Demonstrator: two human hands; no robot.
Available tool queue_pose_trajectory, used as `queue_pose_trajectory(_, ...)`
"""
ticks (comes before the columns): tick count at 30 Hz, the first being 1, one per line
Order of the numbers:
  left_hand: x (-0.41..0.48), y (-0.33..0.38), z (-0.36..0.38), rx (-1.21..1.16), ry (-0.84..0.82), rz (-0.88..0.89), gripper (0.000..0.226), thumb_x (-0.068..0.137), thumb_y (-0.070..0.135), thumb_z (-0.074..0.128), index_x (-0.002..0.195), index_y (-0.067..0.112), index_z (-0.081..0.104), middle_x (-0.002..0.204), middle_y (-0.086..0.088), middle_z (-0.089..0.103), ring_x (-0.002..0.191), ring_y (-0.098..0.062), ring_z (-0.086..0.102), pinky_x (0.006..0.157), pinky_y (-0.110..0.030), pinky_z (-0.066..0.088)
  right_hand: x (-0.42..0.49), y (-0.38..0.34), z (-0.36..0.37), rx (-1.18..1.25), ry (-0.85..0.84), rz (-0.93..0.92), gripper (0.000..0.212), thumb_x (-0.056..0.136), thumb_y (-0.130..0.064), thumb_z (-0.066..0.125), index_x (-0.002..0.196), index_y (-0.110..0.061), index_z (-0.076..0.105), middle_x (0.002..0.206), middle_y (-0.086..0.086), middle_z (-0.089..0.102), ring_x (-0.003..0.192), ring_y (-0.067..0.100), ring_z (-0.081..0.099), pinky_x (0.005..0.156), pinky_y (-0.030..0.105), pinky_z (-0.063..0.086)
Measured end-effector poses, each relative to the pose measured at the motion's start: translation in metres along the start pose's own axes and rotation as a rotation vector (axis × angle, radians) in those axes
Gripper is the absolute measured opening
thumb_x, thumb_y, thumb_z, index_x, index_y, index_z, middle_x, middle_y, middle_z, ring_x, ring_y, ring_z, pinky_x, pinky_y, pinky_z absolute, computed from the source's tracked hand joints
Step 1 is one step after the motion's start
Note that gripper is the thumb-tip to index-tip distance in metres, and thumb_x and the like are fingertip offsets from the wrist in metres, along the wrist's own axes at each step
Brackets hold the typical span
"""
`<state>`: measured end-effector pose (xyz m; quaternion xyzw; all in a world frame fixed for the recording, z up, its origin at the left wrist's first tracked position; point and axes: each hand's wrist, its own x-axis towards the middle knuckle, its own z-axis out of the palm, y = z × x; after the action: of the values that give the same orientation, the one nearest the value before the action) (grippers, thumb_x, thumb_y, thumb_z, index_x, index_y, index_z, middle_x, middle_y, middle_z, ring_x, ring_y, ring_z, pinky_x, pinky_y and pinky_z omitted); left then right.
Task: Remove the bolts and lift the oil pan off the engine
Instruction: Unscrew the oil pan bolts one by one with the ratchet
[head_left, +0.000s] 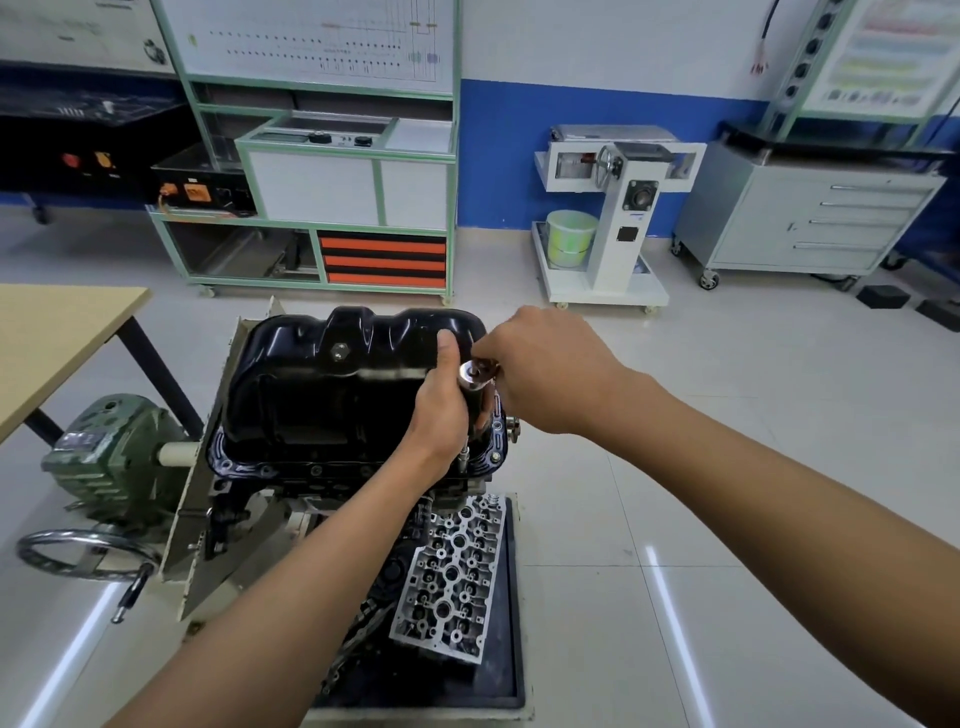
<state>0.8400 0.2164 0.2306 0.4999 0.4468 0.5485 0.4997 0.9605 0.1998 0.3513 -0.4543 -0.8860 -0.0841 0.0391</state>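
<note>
While both hands work a chrome-capped, black-handled socket driver (475, 387) at the right flange of the glossy black pressed-steel oil pan (322, 395), bolt removal looks to be the step in hand. The pan sits seated on the upturned dark engine block (322, 470). The left hand's (441, 415) fingers wrap the handle; the right hand's (550, 364) fingers pinch the chrome cap. Small silver flange bolts (496, 457) are in place, so lifting waits. The driver must stay plumb — the pan wall crowds it leftward, and pale tiled floor (675, 467) lies open rightward.

Glossy black oil pan (332, 384), silver cylinder head (452, 577), green motor (111, 457).
</note>
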Motion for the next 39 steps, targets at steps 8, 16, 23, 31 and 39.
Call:
queue_pose_trajectory(8,0.007,-0.005,0.0,-0.078,0.115,0.006,0.082,0.109,0.052,0.021,0.037,0.028,0.053,0.045,0.015,0.052,0.045,0.003,0.051,0.048,-0.011,0.043,-0.012,-0.017,0.003,0.327,-0.146,0.204,0.037,0.089,-0.038,0.064,0.065,-0.018,0.043,0.065,0.001,0.048,0.054,0.018,0.049,0.048,0.028,0.029)
queue_pose_trajectory(16,-0.005,0.001,-0.006,0.035,-0.116,0.045,0.097,0.095,0.074,0.013,0.07,-0.012,0.05,0.052,-0.013,0.049,0.056,-0.03,0.042,0.065,-0.04,0.038,0.003,0.001,-0.007,-0.024,-0.059,0.04,0.033,0.088,-0.007,0.057,0.105,-0.031,0.073,0.078,0.001,0.051,0.072,0.027,0.053,0.054,0.029,0.031)
queue_pose_trajectory(23,-0.006,0.001,-0.006,-0.051,-0.057,0.018,0.083,0.1,0.067,0.012,0.052,0.019,0.058,0.052,-0.006,0.053,0.049,-0.02,0.044,0.061,-0.04,0.038,0.01,0.012,0.017,0.284,0.09,-0.147,0.036,0.088,-0.004,0.055,0.11,-0.022,0.077,0.124,-0.008,0.07,0.109,0.024,0.064,0.077,0.041,0.054)
queue_pose_trajectory(31,-0.008,0.002,-0.001,-0.02,0.062,0.031,0.082,0.099,0.067,0.014,0.047,0.015,0.051,0.047,-0.003,0.047,0.046,-0.013,0.043,0.051,-0.02,0.038,-0.016,0.024,0.021,0.173,0.11,0.048,0.021,0.098,-0.031,0.052,0.108,-0.029,0.071,0.105,-0.004,0.072,0.096,0.028,0.061,0.073,0.038,0.051)
queue_pose_trajectory(39,-0.007,0.0,0.011,-0.08,0.188,0.013,0.072,0.109,0.051,0.024,0.053,0.014,0.051,0.048,0.003,0.051,0.046,-0.008,0.048,0.048,-0.019,0.042,-0.05,-0.015,0.002,0.494,-0.155,0.132,0.041,0.08,-0.047,0.074,0.056,-0.016,0.063,0.046,-0.005,0.053,0.043,0.01,0.046,0.047,0.027,0.038)
